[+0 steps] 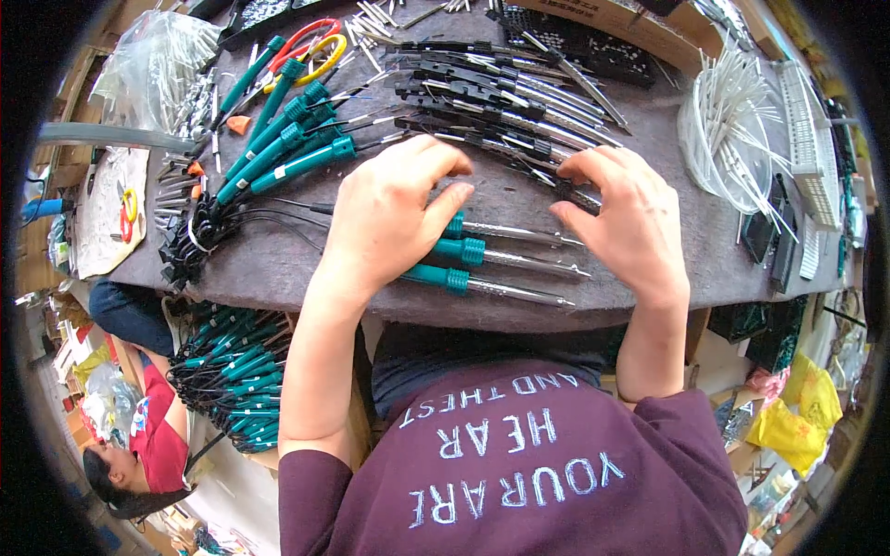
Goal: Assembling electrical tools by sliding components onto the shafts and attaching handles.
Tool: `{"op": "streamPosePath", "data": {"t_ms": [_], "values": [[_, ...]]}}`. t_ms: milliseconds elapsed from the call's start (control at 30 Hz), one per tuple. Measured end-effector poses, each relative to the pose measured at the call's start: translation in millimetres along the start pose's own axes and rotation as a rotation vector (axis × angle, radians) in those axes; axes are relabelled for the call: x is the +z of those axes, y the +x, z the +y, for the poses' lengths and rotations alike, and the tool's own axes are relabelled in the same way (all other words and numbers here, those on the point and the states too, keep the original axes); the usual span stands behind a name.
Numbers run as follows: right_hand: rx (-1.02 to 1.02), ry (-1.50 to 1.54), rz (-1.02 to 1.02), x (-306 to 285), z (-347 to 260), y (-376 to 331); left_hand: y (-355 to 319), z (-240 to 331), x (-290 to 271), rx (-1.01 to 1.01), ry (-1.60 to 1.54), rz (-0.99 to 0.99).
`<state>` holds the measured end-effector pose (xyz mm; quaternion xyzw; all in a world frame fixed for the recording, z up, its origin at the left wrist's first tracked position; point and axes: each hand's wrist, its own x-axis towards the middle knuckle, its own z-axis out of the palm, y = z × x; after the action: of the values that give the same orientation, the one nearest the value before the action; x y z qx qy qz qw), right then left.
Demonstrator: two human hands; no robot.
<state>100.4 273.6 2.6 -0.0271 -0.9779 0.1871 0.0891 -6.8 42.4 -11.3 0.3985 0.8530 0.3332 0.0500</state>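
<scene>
My left hand (pixel 394 208) hovers over three green-handled soldering irons that lie side by side near the table's front edge. Its fingers are curved, with a gap between thumb and forefinger and nothing seen in it. The irons' slim metal barrels, one of them the nearest soldering iron (pixel 454 280), point right. My right hand (pixel 630 213) is beside the right end of a row of metal tubes with black plastic pieces (pixel 501 102). Its thumb and forefinger stand apart around the end of the closest tube; whether they touch it is hidden.
More green handles (pixel 287 139) with black cords lie at the left, near red- and yellow-handled scissors (pixel 311 51). A bag of white sleeves (pixel 732 120) and a white rack (pixel 811 148) stand right. A bundle of irons (pixel 232 371) hangs below the table; another person (pixel 158 435) sits lower left.
</scene>
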Motion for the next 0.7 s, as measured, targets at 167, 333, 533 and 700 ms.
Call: {"op": "streamPosePath", "data": {"t_ms": [167, 333, 533, 700], "values": [[-0.014, -0.016, 0.015, 6.6, 5.9, -9.4, 19.2, 12.6, 17.1, 0.181, 0.034, 0.104], [-0.073, 0.162, 0.020, 9.5, 6.8, -10.0, 17.8, 8.9, 15.7, 0.261, 0.120, 0.139], [-0.187, 0.262, -0.080, 15.1, -1.6, 8.7, 6.1, 4.3, -1.9, 0.261, 0.202, 0.253], [-0.392, 0.240, -0.092, 31.3, -25.8, 52.2, -9.8, -21.4, -25.5, 0.159, 0.235, 0.274]]}}
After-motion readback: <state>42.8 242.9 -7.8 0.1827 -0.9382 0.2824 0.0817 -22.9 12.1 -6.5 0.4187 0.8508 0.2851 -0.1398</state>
